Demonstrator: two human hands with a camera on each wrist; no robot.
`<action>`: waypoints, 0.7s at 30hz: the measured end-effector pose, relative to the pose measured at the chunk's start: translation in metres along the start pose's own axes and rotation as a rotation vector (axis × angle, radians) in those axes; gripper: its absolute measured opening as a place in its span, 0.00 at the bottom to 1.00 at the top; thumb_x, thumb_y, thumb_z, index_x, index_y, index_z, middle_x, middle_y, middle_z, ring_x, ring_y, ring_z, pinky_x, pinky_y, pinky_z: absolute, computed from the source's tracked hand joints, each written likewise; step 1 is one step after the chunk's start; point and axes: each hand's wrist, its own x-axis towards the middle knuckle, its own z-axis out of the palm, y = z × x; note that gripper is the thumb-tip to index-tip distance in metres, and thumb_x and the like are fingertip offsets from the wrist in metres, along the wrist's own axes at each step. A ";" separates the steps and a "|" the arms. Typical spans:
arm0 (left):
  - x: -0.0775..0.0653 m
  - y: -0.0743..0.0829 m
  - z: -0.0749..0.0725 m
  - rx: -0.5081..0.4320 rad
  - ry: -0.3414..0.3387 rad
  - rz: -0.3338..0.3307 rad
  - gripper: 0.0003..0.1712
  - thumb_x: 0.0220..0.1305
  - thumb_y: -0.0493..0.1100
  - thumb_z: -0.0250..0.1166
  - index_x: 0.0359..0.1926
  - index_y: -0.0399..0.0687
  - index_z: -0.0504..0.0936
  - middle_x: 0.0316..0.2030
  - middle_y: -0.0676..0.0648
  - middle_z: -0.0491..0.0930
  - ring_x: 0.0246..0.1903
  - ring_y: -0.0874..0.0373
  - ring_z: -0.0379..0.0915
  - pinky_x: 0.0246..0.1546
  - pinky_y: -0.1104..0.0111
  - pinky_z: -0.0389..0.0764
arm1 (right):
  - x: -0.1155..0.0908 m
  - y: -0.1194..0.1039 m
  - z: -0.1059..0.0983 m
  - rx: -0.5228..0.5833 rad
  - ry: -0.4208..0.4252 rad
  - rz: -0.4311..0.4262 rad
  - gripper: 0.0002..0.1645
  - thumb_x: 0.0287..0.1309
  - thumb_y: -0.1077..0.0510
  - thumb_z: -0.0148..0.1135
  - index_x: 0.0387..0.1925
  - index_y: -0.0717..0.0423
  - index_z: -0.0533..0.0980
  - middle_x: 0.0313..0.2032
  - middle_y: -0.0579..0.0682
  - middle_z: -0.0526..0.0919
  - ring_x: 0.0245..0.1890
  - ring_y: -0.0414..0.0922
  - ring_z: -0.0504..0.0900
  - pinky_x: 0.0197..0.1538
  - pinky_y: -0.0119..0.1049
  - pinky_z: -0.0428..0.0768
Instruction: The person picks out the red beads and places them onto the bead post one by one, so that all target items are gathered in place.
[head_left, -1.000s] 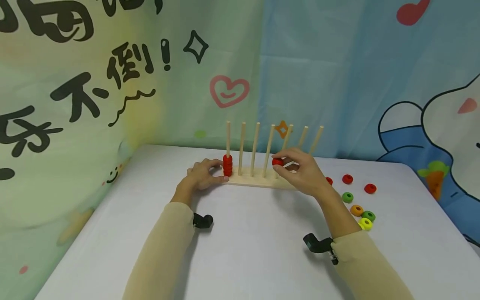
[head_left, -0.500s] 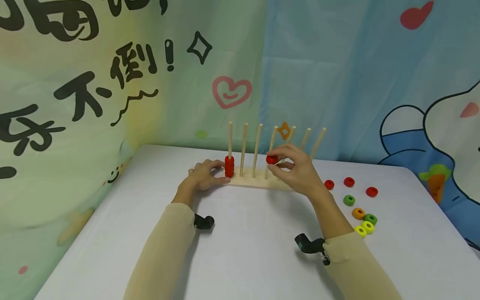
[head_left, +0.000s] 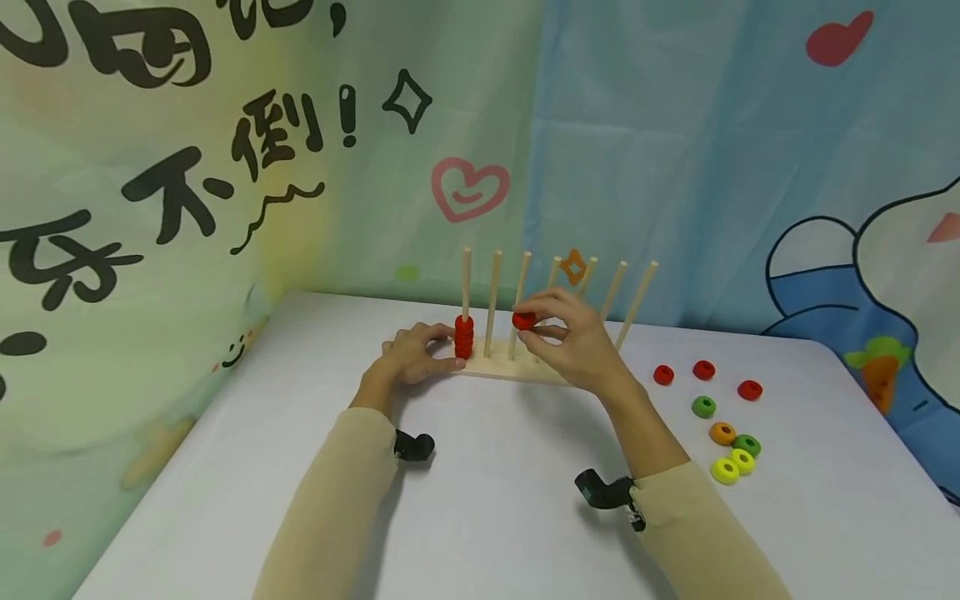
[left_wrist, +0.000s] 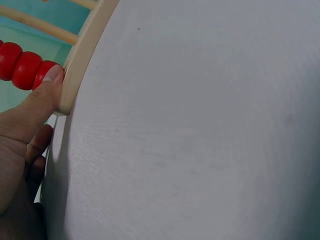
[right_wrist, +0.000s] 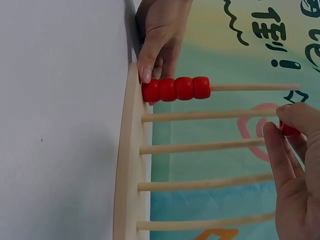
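Observation:
A wooden peg rack (head_left: 515,369) with several upright pegs stands toward the back of the table. Red beads (right_wrist: 176,89) are stacked on its leftmost peg. My left hand (head_left: 408,353) holds the left end of the rack, its thumb (left_wrist: 49,86) against the base by the lowest bead and its other fingers behind the end. Between thumb and fingertips, my right hand (head_left: 566,340) pinches one red bead (head_left: 523,321). That bead is held up in front of the pegs, near the third from the left in the head view; in the right wrist view the fingers partly cover it.
Right of the rack lie loose red beads (head_left: 703,369), green beads (head_left: 703,407), an orange bead (head_left: 723,432) and yellow beads (head_left: 724,471). A printed cloth (head_left: 630,150) hangs behind the white table (head_left: 487,500). Black wrist cameras (head_left: 604,490) stick out from both sleeves.
My right hand has carried the pinched red bead leftward along the pegs, toward the stacked beads. My left hand stays on the rack's end. The head view has shifted slightly.

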 end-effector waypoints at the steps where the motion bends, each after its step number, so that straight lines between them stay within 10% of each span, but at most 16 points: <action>1: 0.000 0.000 0.001 -0.002 0.001 0.001 0.39 0.54 0.71 0.67 0.66 0.72 0.71 0.65 0.49 0.67 0.61 0.44 0.59 0.55 0.47 0.58 | 0.000 0.000 0.001 -0.005 0.003 0.002 0.19 0.54 0.77 0.64 0.49 0.68 0.79 0.48 0.63 0.76 0.44 0.56 0.82 0.46 0.41 0.82; 21: 0.001 0.000 0.001 0.006 0.015 -0.017 0.40 0.54 0.71 0.67 0.66 0.73 0.70 0.65 0.50 0.68 0.61 0.45 0.59 0.56 0.49 0.58 | 0.021 -0.012 0.014 0.027 0.032 -0.053 0.18 0.55 0.75 0.65 0.49 0.71 0.78 0.48 0.63 0.76 0.45 0.56 0.81 0.47 0.44 0.82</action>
